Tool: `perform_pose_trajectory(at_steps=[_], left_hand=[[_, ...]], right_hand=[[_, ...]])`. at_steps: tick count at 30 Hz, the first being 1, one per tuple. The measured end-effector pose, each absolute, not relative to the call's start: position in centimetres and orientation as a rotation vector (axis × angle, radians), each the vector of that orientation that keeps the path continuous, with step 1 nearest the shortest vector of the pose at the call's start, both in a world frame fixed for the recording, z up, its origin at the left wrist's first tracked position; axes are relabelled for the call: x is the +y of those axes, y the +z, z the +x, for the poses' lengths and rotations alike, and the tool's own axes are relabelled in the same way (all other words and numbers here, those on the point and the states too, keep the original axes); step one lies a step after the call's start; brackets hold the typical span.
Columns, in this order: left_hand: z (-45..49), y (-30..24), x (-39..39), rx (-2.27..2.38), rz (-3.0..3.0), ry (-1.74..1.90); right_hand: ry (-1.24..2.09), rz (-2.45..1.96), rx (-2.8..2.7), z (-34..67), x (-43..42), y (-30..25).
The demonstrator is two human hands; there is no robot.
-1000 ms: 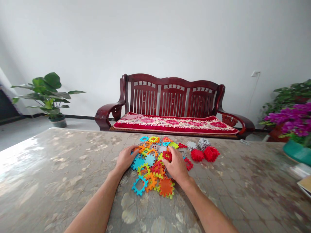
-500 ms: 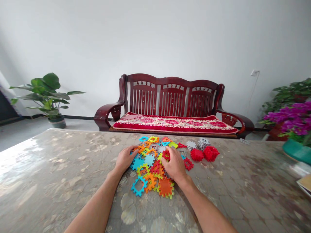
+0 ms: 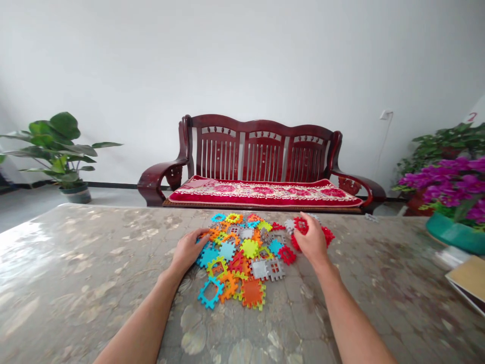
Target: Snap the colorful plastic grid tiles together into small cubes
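My right hand (image 3: 313, 241) pinches a red toothed tile (image 3: 301, 226) with window-like holes, over the cluster of red and grey pieces at the right. Part of that cluster is hidden behind the hand; a red piece (image 3: 328, 236) shows past it. My left hand (image 3: 188, 248) lies open at the left edge of a pile of interlocking plastic tiles, its fingertips by the orange and blue ones. Within the pile are a blue tile (image 3: 208, 257), a lime tile (image 3: 250, 248), a grey tile (image 3: 259, 269) and an orange tile (image 3: 253, 291).
The tiles lie on a patterned table (image 3: 113, 263). Beyond it stands a dark red wooden bench (image 3: 261, 126) with a red floral cushion (image 3: 265, 194). Purple flowers in a teal pot (image 3: 450, 233) and a tan box (image 3: 468, 278) are at the right. A leafy plant (image 3: 62, 146) stands far left.
My right hand has moved right with the red tile, from the middle of the pile to the red and grey cluster. My left hand stays by the pile. The view has shifted slightly right.
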State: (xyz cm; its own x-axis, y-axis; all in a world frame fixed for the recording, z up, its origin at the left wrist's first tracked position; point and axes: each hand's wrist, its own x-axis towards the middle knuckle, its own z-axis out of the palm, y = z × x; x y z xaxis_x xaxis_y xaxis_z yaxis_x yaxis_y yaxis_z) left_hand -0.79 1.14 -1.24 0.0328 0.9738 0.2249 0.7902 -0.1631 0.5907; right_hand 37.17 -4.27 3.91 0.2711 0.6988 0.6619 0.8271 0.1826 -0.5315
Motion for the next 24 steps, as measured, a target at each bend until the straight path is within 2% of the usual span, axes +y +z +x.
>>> perform_pose_trajectory(at_steps=[9, 24], left_hand=[[-0.8, -1.2, 1.1, 1.776, 2.019, 0.837], [-0.8, -1.2, 1.1, 1.778, 1.981, 0.874]], right_hand=[[-0.072, -1.781, -1.254, 46.4, -5.0, 3.3], [0.151, -1.705, -1.279, 47.9, -4.0, 0.8]])
